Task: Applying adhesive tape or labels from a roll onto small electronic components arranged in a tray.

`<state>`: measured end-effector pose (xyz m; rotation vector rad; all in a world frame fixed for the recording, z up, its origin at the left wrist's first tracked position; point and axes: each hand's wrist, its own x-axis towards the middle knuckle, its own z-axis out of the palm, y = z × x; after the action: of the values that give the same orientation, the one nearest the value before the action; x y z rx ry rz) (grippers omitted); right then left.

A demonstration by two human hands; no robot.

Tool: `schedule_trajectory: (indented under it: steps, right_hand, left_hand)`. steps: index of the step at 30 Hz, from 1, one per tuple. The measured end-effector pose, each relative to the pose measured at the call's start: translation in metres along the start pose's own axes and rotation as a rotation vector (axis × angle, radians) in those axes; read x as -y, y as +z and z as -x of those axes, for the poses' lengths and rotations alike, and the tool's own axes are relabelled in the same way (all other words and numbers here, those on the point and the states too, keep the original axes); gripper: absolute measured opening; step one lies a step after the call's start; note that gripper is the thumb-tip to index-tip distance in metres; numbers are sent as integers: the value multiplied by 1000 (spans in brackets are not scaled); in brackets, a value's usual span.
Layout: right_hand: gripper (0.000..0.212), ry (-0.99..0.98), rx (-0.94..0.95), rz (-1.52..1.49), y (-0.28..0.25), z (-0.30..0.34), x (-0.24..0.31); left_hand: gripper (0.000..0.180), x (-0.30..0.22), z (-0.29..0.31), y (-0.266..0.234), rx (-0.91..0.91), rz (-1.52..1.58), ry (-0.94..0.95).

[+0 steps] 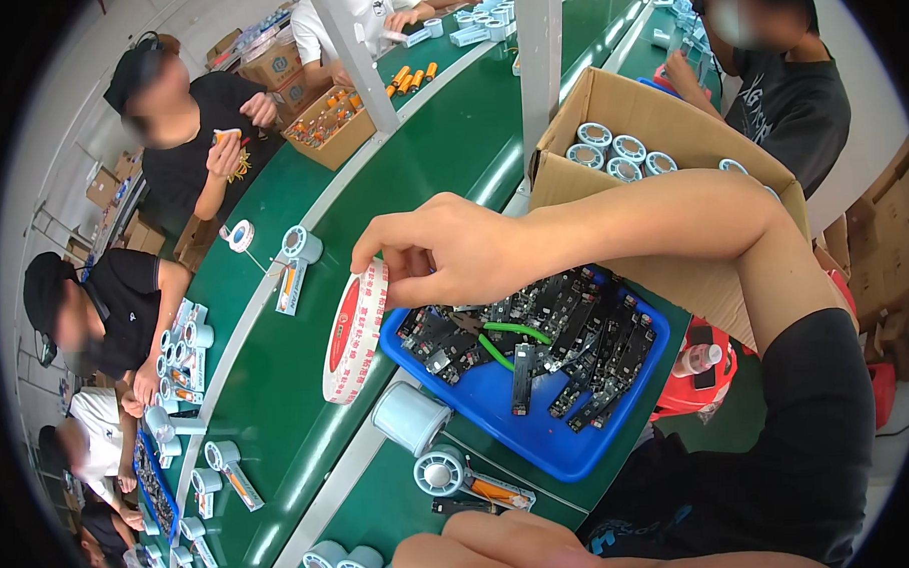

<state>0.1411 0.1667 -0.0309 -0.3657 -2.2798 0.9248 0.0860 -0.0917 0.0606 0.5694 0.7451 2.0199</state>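
My right hand (448, 249) reaches across from the right and grips a roll of white tape with red print (356, 332), held on edge above the green belt. Under that wrist lies a blue tray (484, 411) heaped with black circuit boards (602, 364) and two green strips (516, 332). At the lower edge my left hand (489, 551) is partly cut off; its fingers are curled and whatever they hold is hidden. Beyond it lie a light blue cylindrical housing (411, 418) and a round light blue part (439, 473) with a wired handle piece (500, 491).
An open cardboard box (659, 112) of light blue cylinders stands past my right forearm. The green conveyor belt (279, 420) carries light blue units (298, 249). A metal post (541, 61) rises beside the box. Several co-workers (214, 122) sit across the belt; another person (783, 92) is behind the box.
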Motion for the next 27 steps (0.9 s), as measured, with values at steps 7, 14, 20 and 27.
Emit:
schedule_trajectory:
  steps: [7,14,20,27]
  right_hand:
    - [30,-6,29,2,5,-2,2]
    - [30,-6,41,18,4,-1,3]
    - [28,28,36,-7,5,-1,5]
    - [31,-21,59,44,5,-1,3]
  left_hand:
    - [26,2,-10,-21,128,174,20]
    - [25,-7,-6,-14,212,105,-89]
    - [23,-7,1,-10,-28,92,-48]
    - [23,22,-13,-1,131,455,79]
